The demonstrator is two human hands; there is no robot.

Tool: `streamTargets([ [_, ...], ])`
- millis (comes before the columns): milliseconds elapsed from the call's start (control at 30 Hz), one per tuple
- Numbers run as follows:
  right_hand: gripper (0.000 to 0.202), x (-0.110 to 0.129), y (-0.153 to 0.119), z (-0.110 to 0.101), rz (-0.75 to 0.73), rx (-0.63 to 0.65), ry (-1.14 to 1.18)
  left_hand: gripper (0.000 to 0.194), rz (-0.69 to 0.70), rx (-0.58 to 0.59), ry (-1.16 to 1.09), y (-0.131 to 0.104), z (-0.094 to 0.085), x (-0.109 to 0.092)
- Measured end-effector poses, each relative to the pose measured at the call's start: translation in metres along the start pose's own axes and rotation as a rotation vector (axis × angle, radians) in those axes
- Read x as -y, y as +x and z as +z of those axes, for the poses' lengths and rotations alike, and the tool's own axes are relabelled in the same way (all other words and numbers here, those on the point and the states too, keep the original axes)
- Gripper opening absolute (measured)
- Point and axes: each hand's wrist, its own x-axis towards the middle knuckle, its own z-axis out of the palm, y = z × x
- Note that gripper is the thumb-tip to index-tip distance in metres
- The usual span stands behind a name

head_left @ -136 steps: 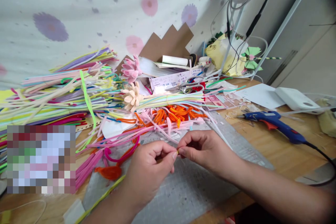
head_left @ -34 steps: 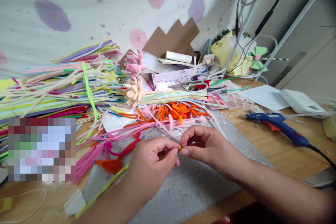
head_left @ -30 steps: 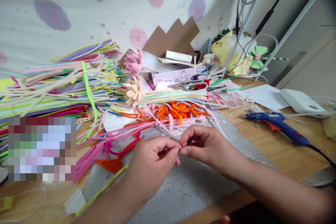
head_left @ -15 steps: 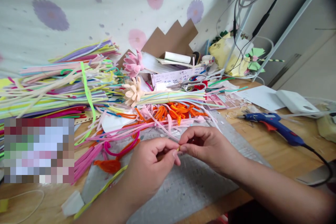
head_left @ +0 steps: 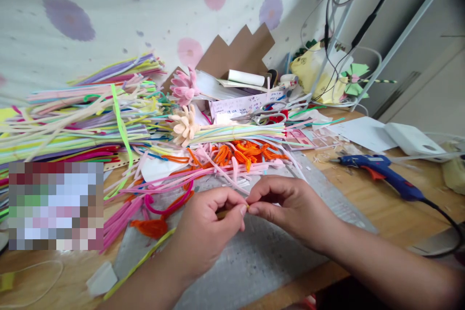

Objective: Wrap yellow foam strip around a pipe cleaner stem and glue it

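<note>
Over the grey cutting mat, my left hand and my right hand meet fingertip to fingertip. Both are closed in a pinch on a yellow pipe cleaner, of which only a tiny bit shows between the fingers. A long yellow-green pipe cleaner runs beneath my left wrist toward the front edge; whether it is the same piece is hidden. Left of my left hand lie an orange pipe-cleaner piece and a bunch of pink pipe cleaners.
A blue glue gun lies on the right, its cord trailing off the front. Scissors, orange bent pieces and fuzzy pink and cream flowers are behind my hands. Pipe-cleaner bundles pile up left.
My fingertips have shifted slightly around the small yellow end, with the right fingers drawn closer against the left. The view has moved a little; the other things lie as before.
</note>
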Motion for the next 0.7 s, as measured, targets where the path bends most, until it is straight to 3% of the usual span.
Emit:
streamTargets([
  [267, 0.011, 0.0019, -0.0003, -0.0049, 0.027, 0.056, 0.073, 0.016, 0.008, 0.02, -0.043, -0.0008, -0.0021, 0.0006],
  [533, 0.011, 0.0055, 0.0008, -0.0014, 0.066, 0.028, 0.071, 0.021, 0.092, 0.064, -0.102, -0.0016, -0.0039, 0.0033],
  [700, 0.021, 0.0036, 0.0009, -0.0009, 0.089, 0.031, 0.199, 0.02, 0.091, 0.054, -0.084, -0.0012, -0.0039, 0.0037],
])
